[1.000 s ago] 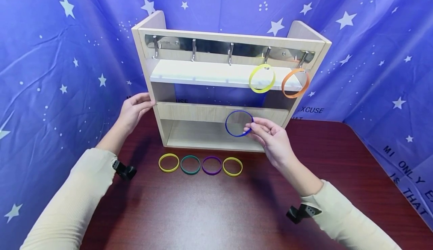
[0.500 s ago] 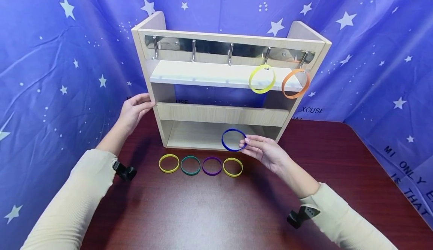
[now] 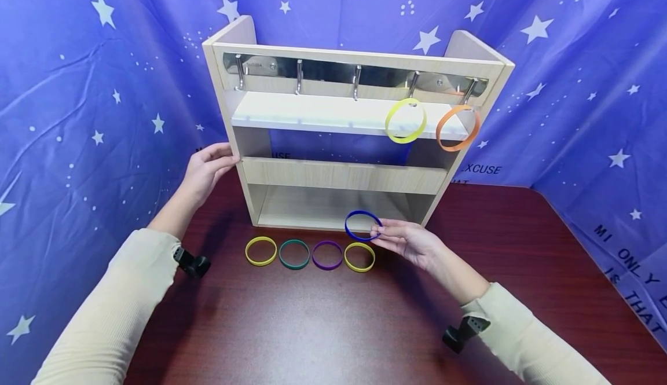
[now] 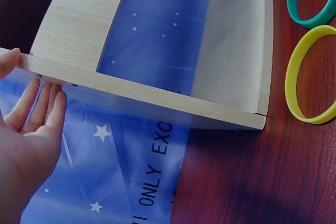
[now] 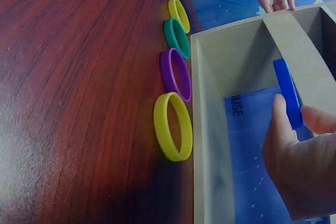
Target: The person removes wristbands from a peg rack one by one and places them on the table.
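Note:
In the head view, my right hand [image 3: 417, 245] pinches a blue silicone wristband [image 5: 286, 90] between thumb and fingers. The wristband is held low before the shelf's bottom compartment, close above the row on the table. My left hand [image 3: 205, 171] holds the left side panel of the wooden shelf [image 4: 157, 94], thumb at the front edge and fingers against the outer face. On the table lie a yellow wristband [image 5: 163, 129], a purple one [image 5: 166, 72], a green one [image 5: 169, 35] and another yellow wristband [image 5: 172, 9].
A metal hook rail [image 3: 328, 75] runs across the shelf's top. A yellow wristband [image 3: 388, 123] and an orange wristband [image 3: 440, 131] hang from its two rightmost hooks. The shelf stands on a dark red table [image 3: 312, 327], with a blue starry curtain [image 3: 323, 3] behind.
My right hand has moved down with the blue wristband, from in front of the shelf's middle board to near the table row. The left hand stays at the side panel.

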Tool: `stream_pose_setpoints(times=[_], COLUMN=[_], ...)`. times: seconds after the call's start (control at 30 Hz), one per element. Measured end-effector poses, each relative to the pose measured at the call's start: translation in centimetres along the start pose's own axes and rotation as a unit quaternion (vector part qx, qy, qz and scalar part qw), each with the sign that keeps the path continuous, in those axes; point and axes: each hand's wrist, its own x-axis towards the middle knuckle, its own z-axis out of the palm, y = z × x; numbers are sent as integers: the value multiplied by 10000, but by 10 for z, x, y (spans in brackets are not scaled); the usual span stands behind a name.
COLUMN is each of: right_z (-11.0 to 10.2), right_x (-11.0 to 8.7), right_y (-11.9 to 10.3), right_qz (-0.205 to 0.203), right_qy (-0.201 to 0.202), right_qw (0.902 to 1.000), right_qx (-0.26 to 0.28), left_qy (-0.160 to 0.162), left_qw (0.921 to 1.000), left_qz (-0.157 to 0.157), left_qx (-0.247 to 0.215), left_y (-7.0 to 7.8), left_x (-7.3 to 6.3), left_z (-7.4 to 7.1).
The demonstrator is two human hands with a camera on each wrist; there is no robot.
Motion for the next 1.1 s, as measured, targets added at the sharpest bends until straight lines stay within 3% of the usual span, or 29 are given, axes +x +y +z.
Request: stream_pose_setpoints(times=[0.67,1.1], right_z=[-44,-69], right_x=[7,6], right_y=[13,25], right_qz=[229,224], right_qy=[-206,246], right_qw=[9976,9902], right_qx=[-619,-1359], left_qy=[-53,-56], left_qw=[10000,9998], left_qz=[-33,18], left_qx=[8,-180], left_y=[4,-1], left_x=[2,0], left_z=[2,0])
